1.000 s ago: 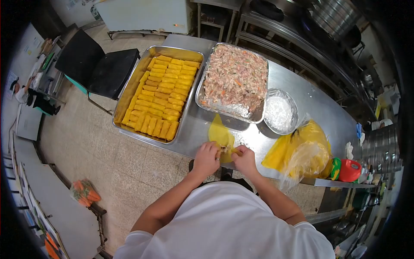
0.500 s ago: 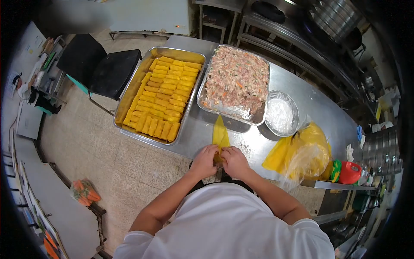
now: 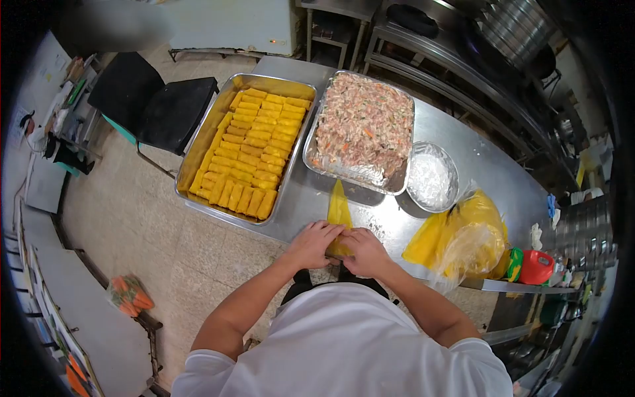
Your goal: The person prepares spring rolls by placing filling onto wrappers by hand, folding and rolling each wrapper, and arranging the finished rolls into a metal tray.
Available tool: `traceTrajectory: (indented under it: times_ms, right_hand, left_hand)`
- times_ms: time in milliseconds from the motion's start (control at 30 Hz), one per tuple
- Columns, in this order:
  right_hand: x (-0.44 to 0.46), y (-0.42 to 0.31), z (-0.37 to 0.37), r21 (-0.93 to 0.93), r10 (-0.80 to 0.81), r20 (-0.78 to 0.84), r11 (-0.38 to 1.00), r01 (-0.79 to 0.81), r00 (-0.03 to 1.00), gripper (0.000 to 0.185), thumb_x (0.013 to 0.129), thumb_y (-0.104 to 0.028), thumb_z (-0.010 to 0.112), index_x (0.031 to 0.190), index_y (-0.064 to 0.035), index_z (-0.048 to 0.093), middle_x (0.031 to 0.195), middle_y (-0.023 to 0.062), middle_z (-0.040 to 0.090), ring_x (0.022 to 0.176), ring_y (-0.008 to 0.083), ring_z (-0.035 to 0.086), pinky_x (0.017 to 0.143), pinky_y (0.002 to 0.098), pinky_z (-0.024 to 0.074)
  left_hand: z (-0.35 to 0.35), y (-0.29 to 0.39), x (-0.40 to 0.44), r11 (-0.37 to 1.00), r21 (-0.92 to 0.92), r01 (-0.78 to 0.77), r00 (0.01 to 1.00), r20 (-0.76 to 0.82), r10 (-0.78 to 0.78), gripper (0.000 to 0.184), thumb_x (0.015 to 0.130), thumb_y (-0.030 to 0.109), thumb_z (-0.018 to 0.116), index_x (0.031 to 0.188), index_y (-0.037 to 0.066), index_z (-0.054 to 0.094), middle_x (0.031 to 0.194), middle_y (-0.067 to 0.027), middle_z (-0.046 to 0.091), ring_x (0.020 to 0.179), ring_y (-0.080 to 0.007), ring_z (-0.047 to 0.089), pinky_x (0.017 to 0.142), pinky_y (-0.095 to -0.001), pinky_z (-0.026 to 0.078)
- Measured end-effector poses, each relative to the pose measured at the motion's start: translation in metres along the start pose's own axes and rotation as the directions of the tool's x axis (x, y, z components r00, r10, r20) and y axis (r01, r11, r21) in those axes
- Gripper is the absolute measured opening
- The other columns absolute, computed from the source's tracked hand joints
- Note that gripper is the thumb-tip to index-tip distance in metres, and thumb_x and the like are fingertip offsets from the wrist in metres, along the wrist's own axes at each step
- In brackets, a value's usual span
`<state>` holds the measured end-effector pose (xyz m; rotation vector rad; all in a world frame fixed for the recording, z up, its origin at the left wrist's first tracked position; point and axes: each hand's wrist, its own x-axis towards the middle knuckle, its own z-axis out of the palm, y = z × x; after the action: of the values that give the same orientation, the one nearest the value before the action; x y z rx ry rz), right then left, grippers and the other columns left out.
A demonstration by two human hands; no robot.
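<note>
A yellow wrapper sheet [image 3: 339,207] lies at the near edge of the steel table, its pointed end toward the meat tray. My left hand [image 3: 315,244] is closed over the wrapper's near left side. Opposite it, my right hand [image 3: 364,251] grips the near right side, fingertips close to the left ones. Any filling under my fingers is hidden. Rows of yellow rolls [image 3: 256,149] fill most of a deep metal tray [image 3: 204,137] to the left. Ahead, a second tray holds a mound of minced meat mix [image 3: 362,122] with orange and green bits.
Right of the meat stands a round metal bowl [image 3: 431,177] with white contents. A plastic bag with yellow sheets [image 3: 456,231] lies at the table's right, near a red container [image 3: 536,266]. A black chair [image 3: 172,109] stands left; a bag of carrots [image 3: 131,295] is lower left.
My hands have come closer together and lie flatter over the near part of the wrapper. The trays, bowl and bag stay in place.
</note>
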<state>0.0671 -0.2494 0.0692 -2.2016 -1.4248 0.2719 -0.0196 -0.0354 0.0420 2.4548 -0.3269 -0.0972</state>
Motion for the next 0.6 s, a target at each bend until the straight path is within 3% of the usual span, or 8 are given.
traceTrajectory:
  times_ms: [67,133,233,333,433,600]
  right_hand:
    - [-0.005,0.000,-0.017,0.149,0.056,-0.041,0.988,-0.049,0.998,0.049,0.076,-0.010,0.074,0.124,-0.0009,0.069,0.126,0.0191,0.068,0.122,0.0389,0.062,0.110,0.0491,0.0490]
    - [-0.015,0.009,-0.022,0.054,0.084,0.005,0.995,-0.084,0.996,0.054,0.076,-0.011,0.076,0.129,-0.0029,0.068,0.129,0.0177,0.066,0.125,0.0388,0.059,0.111,0.0484,0.0477]
    - [-0.026,0.011,-0.014,-0.079,0.071,0.060,0.995,-0.066,0.996,0.057,0.077,-0.012,0.076,0.132,-0.0048,0.067,0.133,0.0162,0.063,0.128,0.0380,0.056,0.111,0.0478,0.0469]
    - [-0.032,0.021,0.009,-0.093,0.003,0.094,0.996,0.005,0.996,0.054,0.079,-0.011,0.075,0.132,-0.0061,0.067,0.129,0.0163,0.064,0.125,0.0373,0.057,0.107,0.0477,0.0476]
    - [-0.034,0.028,0.023,-0.019,-0.001,0.067,1.000,0.002,0.998,0.049,0.082,-0.011,0.074,0.130,-0.0046,0.067,0.121,0.0171,0.066,0.118,0.0368,0.059,0.102,0.0478,0.0488]
    - [-0.031,0.022,0.039,-0.019,0.087,-0.076,0.996,-0.089,0.993,0.042,0.083,-0.010,0.073,0.123,0.0009,0.067,0.113,0.0181,0.068,0.108,0.0368,0.062,0.097,0.0474,0.0503]
  left_hand:
    - [-0.003,-0.001,-0.002,0.998,0.064,-0.018,1.000,0.026,0.017,0.097,0.074,0.029,0.095,0.157,0.011,0.047,0.150,-0.0102,0.060,0.137,-0.0355,0.054,0.115,-0.0494,0.044]
    - [0.003,-0.006,-0.008,0.989,0.134,-0.062,0.998,0.038,0.057,0.094,0.076,0.026,0.093,0.157,0.012,0.047,0.150,-0.0090,0.061,0.137,-0.0350,0.055,0.115,-0.0489,0.043]
    - [0.025,-0.009,-0.018,0.989,0.129,-0.067,0.996,0.063,0.060,0.081,0.085,0.013,0.080,0.159,0.012,0.047,0.149,-0.0078,0.062,0.137,-0.0331,0.055,0.118,-0.0476,0.041]
    - [0.047,-0.014,-0.026,0.990,0.098,-0.105,0.994,0.004,0.105,0.067,0.084,0.002,0.073,0.149,0.012,0.058,0.146,-0.0079,0.064,0.132,-0.0339,0.058,0.115,-0.0476,0.045]
    - [0.059,-0.017,-0.026,0.990,-0.028,-0.139,0.973,-0.192,0.131,0.043,0.083,0.003,0.071,0.126,0.010,0.072,0.135,-0.0120,0.068,0.122,-0.0365,0.062,0.105,-0.0492,0.050]
    - [0.061,-0.006,-0.013,0.982,-0.170,0.084,0.947,-0.293,-0.131,0.029,0.084,0.005,0.071,0.113,0.002,0.075,0.127,-0.0159,0.068,0.120,-0.0380,0.062,0.104,-0.0474,0.052]
